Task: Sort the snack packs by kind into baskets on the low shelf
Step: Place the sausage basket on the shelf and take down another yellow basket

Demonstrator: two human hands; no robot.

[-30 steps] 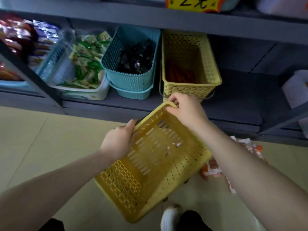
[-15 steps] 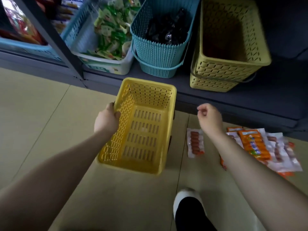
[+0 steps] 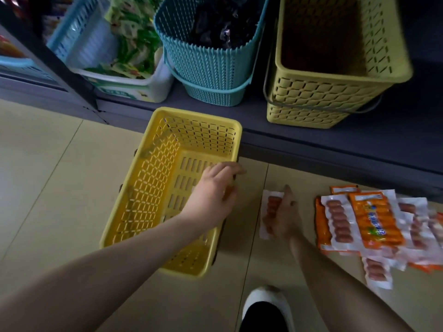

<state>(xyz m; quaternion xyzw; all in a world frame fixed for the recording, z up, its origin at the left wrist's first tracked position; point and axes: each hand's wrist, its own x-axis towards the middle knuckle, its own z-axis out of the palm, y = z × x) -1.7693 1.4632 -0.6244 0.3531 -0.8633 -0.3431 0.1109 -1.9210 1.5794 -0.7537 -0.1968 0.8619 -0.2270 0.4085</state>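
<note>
A bright yellow basket stands on the floor in front of the low shelf, and nothing shows inside it. My left hand reaches across it, and its loosely bent fingers lie over the right rim without closing on it. To the right, a small clear sausage pack lies on the floor. My right hand rests on this pack with fingers spread. A heap of sausage packs, orange and clear, lies further right.
On the shelf stand an olive-yellow basket, a teal basket of dark packs and a white tub of green packs. A blue crate is at far left. My shoe is at the bottom.
The yellow basket has come down to the floor. My left hand let go of its left rim and crossed to the right rim. My right hand dropped onto the small sausage pack.
</note>
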